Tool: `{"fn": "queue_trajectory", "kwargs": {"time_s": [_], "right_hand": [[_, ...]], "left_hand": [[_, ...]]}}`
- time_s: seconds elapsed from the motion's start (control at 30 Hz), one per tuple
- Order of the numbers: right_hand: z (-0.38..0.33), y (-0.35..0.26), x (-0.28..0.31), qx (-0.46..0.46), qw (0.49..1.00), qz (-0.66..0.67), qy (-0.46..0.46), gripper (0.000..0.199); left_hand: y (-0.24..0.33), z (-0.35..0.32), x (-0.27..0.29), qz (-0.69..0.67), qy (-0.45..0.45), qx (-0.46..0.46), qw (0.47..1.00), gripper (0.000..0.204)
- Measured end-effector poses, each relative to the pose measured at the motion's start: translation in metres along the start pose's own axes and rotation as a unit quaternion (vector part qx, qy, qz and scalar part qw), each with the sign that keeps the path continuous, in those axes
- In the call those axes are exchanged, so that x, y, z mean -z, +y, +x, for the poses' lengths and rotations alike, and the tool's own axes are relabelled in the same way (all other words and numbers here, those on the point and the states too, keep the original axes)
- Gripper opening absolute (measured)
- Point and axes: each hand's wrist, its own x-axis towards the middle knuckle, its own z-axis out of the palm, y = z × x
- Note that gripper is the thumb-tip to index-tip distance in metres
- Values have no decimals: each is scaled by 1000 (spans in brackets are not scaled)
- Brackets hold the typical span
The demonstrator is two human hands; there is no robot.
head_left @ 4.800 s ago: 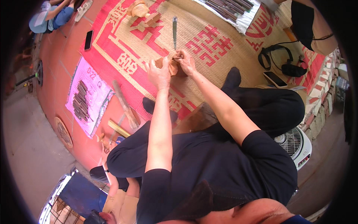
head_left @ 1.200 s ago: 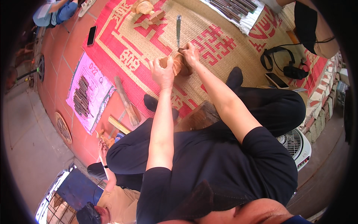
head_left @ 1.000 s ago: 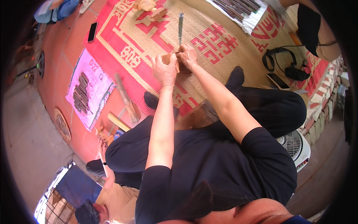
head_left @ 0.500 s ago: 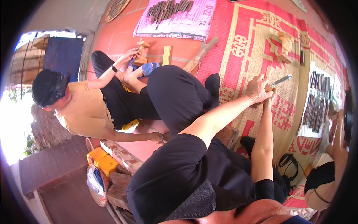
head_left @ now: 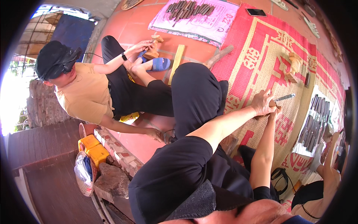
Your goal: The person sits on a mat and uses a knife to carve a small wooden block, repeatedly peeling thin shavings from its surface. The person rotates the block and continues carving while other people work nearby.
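Right of centre in the head view, the left hand lies fingers together over a small wooden piece on the red-and-straw woven mat. Just below it, the right hand is clamped on a metal chisel whose blade points to the right edge. Toward the upper right a carved wooden figure lies on the mat, well apart. At the upper left a person in a tan shirt sits holding another wooden block.
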Motion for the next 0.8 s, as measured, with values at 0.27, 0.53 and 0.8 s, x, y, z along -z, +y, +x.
{"fn": "queue_trajectory", "kwargs": {"time_s": [0.27,0.53,0.8], "right_hand": [[30,19,8,128,955,-262,-51,23],[-57,-45,-4,208,955,-206,-39,34],[-13,8,18,39,992,-85,89,13]], "left_hand": [[5,3,-10,0,1,-44,999,37],[-3,0,-14,-2,57,-37,998,37],[4,2,-10,-16,-2,-58,998,40]]}}
